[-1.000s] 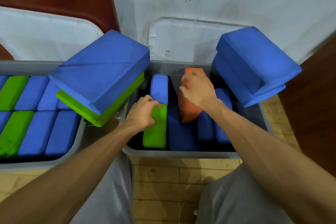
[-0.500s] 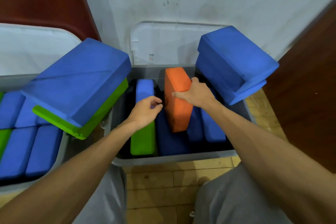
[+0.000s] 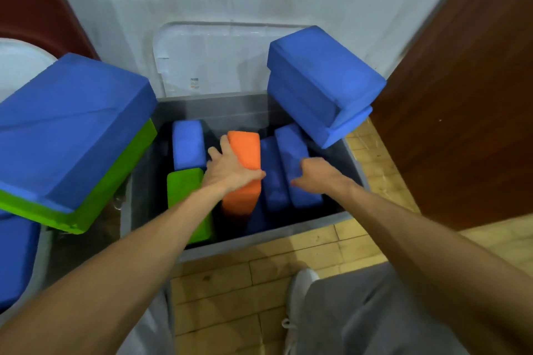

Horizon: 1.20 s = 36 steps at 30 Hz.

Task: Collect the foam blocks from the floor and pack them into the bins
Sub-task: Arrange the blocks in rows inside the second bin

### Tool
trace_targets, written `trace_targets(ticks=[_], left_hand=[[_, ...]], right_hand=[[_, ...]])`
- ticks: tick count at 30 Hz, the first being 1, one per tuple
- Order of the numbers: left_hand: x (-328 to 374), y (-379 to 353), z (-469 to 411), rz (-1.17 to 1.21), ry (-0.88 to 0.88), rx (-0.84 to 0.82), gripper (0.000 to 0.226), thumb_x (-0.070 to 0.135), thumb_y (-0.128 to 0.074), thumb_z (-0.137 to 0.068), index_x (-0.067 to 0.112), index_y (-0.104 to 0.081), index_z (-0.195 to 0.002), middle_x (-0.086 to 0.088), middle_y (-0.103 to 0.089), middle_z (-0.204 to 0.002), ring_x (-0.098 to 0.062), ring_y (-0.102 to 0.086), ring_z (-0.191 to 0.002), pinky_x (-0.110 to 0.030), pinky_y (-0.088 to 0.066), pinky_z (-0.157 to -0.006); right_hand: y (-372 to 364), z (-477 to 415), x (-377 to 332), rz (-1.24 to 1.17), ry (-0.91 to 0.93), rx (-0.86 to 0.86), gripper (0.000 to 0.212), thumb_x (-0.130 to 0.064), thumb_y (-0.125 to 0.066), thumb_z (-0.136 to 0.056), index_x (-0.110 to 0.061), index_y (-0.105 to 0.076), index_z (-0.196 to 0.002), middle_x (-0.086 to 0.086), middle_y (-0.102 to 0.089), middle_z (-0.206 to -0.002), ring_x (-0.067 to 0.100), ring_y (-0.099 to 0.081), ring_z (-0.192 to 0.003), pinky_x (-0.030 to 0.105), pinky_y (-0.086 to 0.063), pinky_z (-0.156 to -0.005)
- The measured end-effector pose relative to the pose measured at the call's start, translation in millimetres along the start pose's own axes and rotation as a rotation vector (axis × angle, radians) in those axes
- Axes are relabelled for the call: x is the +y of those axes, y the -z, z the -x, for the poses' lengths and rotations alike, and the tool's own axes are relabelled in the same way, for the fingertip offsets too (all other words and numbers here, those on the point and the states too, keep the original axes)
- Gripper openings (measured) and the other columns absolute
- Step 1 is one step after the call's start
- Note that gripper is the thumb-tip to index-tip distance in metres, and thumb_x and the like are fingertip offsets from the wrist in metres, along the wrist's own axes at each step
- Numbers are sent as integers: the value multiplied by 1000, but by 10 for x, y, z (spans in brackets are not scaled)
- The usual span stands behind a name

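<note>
The left hand gripped the orange foam block, thumb curled across it, standing on edge in the middle of the grey bin. At its 3 o'clock, the right hand rested on an upright blue block; whether it clasped the block could not be told.

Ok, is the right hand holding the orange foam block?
No, the left hand grips the orange foam block; the right hand is at the blue blocks.

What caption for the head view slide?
Left hand grips an orange block standing in the grey bin; right hand touches a blue block nearby.
</note>
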<state>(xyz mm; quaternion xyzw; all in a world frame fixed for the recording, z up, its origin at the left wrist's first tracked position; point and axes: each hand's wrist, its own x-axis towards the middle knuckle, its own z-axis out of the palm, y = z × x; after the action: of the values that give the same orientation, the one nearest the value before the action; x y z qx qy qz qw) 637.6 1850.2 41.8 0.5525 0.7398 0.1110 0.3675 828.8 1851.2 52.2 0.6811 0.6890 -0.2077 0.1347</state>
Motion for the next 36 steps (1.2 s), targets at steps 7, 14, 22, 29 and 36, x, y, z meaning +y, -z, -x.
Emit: trace_targets(ticks=[7, 14, 22, 29, 36], left_hand=[[-63, -152, 97, 67, -47, 89, 108, 51, -75, -67, 25, -10, -150, -15, -31, -135, -40, -46, -124, -41, -39, -99], [22, -52, 2, 3, 10, 2, 120, 56, -78, -66, 10, -6, -150, -15, -21, -149, -33, -39, -133, -39, -35, -105], [57, 39, 65, -15, 62, -116, 116, 53, -80, -66, 4, -12, -147, -16, -21, -151, -30, -36, -135, -36, -35, -103], [-90, 135, -7, 107, -111, -101, 113, 44, -84, -65, 42, -9, -149, -12, -20, -143, -29, -45, -127, -36, -35, -106], [-101, 111, -40, 86, -92, -126, 106, 51, -80, -67, 47, -11, -148, -11, -25, -137, -33, -51, -120, -37, -39, -104]], right_hand=[[-453, -151, 249, -107, -309, -235, 132, -76, -69, -60, -4, -7, -151, 15, -29, -152, 33, -36, -137, 44, -35, -109], [-538, -212, 202, -176, -346, -57, 124, -50, -79, -69, 0, 2, -148, 19, -30, -146, 36, -42, -131, 44, -41, -100], [-56, -22, 282, -240, -393, -67, 116, -61, -65, -72, -14, 3, -152, 21, -24, -151, 39, -35, -135, 49, -36, -107], [-223, 129, 235, -231, -417, 184, 100, -63, -61, -75, -6, -14, -143, 21, -46, -134, 41, -48, -121, 48, -39, -98], [-292, 169, 262, -141, -339, 147, 107, -52, -73, -76, -5, -8, -147, 22, -28, -143, 40, -45, -123, 44, -44, -93]])
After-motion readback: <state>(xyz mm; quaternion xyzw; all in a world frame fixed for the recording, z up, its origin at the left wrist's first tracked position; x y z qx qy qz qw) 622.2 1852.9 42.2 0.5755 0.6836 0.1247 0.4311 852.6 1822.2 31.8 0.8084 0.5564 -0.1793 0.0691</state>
